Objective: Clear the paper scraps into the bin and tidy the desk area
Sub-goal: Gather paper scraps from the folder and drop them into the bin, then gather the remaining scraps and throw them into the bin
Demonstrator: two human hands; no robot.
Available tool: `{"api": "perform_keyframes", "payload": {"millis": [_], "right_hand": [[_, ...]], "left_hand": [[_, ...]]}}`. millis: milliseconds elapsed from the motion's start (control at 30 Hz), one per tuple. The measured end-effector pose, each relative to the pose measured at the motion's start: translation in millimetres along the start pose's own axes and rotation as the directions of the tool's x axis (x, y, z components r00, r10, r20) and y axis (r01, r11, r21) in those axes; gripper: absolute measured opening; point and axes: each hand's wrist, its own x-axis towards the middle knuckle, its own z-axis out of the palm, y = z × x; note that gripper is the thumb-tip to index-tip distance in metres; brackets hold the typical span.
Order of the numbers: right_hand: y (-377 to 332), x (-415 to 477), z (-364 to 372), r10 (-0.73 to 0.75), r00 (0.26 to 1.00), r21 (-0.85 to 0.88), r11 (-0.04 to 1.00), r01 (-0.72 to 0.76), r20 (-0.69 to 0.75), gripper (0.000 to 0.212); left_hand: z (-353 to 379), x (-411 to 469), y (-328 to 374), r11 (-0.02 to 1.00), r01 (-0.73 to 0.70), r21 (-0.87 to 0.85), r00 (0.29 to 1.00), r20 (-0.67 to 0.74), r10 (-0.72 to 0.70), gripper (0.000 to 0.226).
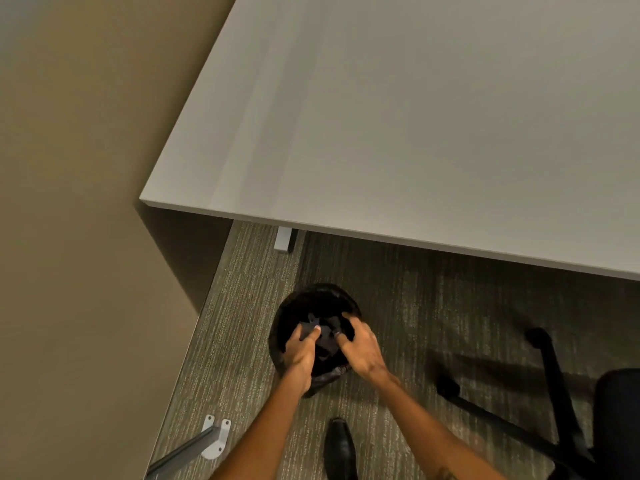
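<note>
A round black bin [320,292] with a dark liner stands on the carpet just in front of the grey desk [415,133]. Dark paper scraps [325,341] sit bunched over its mouth, between my hands. My left hand [298,353] reaches into the bin from the near side, its thumb and fingers pinching one dark scrap. My right hand [362,348] is beside it on the right, fingers curled down onto the same bunch. How deep the scraps lie in the bin is hidden in the dark. The desk top in view carries nothing.
A beige wall runs down the left, with a metal bracket [215,438] at its foot. A black office chair base [554,396] with castors stands to the right. My black shoe [341,445] is just behind the bin. A desk leg [285,239] shows under the edge.
</note>
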Motion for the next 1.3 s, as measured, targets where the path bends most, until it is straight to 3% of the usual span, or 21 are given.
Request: {"api": "perform_keyframes", "payload": {"millis": [200, 300, 367, 500, 633, 767, 967, 1200, 1300], "right_hand": [[10.7, -35.1, -30.2, -0.082, 0.996, -0.013, 0.997, 0.082, -0.024, 0.06], [21.4, -50.0, -49.4, -0.12, 0.991, -0.041, 0.992, 0.118, -0.062, 0.061], [35.4, -69.6, -71.7, -0.149, 0.982, -0.062, 0.988, 0.142, -0.113, 0.062], [43.7, -83.0, -87.7, -0.201, 0.967, -0.152, 0.972, 0.177, -0.157, 0.063], [59.0, -114.7, -117.4, -0.254, 0.944, -0.259, 0.946, 0.196, -0.211, 0.062], [72.2, -144.7, -145.6, -0.327, 0.897, -0.367, 0.906, 0.209, -0.298, 0.06], [101.0, -188.2, -192.1, -0.356, 0.838, -0.459, 0.876, 0.145, -0.414, 0.059], [151.1, -235.1, -253.0, -0.268, 0.817, -0.436, 0.9, 0.023, -0.51, 0.064], [183.2, -255.6, -279.1, -0.23, 0.801, -0.413, 0.911, -0.023, -0.552, 0.068]], "left_hand": [[28.2, -45.0, -2.8, 0.989, -0.102, 0.108, 0.995, 0.028, 0.1, 0.066], [46.5, -69.8, -2.3, 0.927, -0.188, 0.324, 0.98, -0.007, 0.201, 0.066], [64.0, -98.6, -1.6, 0.799, -0.3, 0.521, 0.94, 0.02, 0.34, 0.067], [76.5, -117.8, 2.0, 0.57, -0.428, 0.701, 0.855, 0.111, 0.506, 0.068], [99.3, -162.3, -2.9, 0.217, -0.516, 0.829, 0.693, 0.255, 0.674, 0.068], [120.5, -197.9, -7.6, -0.001, -0.518, 0.856, 0.581, 0.353, 0.733, 0.068], [159.4, -244.9, -9.0, -0.187, -0.537, 0.823, 0.486, 0.483, 0.728, 0.066], [223.8, -302.3, -20.4, -0.349, -0.61, 0.711, 0.389, 0.653, 0.65, 0.065], [256.9, -329.1, -32.0, -0.356, -0.678, 0.643, 0.356, 0.712, 0.606, 0.065]]}}
